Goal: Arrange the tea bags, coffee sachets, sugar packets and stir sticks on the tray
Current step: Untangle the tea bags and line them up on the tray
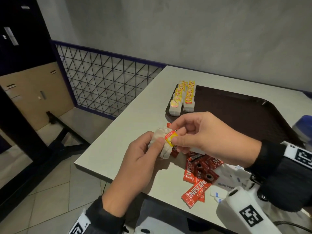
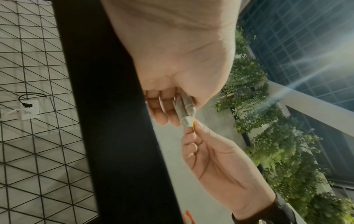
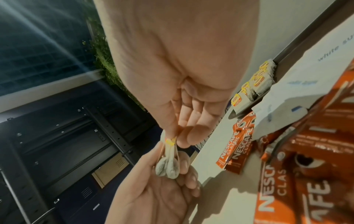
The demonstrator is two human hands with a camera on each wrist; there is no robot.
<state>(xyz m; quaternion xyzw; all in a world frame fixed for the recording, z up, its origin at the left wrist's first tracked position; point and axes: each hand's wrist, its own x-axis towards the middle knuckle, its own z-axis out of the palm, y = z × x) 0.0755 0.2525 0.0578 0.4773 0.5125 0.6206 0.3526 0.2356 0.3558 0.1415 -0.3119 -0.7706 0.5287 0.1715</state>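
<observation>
1. Pinching the yellow-and-red tag (image 1: 171,137) between thumb and forefinger, the right hand (image 1: 207,132) holds it above the table's (image 1: 118,141) near edge.
2. The left hand (image 1: 140,159) is curled round the held tea bags (image 1: 160,142), thumb pressed on their face, just short of the tray (image 1: 236,112).
3. Two rows of tea bags (image 1: 183,97) lie along the tray's left end.
4. Coffee sachets (image 1: 199,174) lie heaped on the table nearer than the tray, under the right wrist.
5. White sugar packets (image 1: 231,176) lie beside the sachets, touching them.
</observation>
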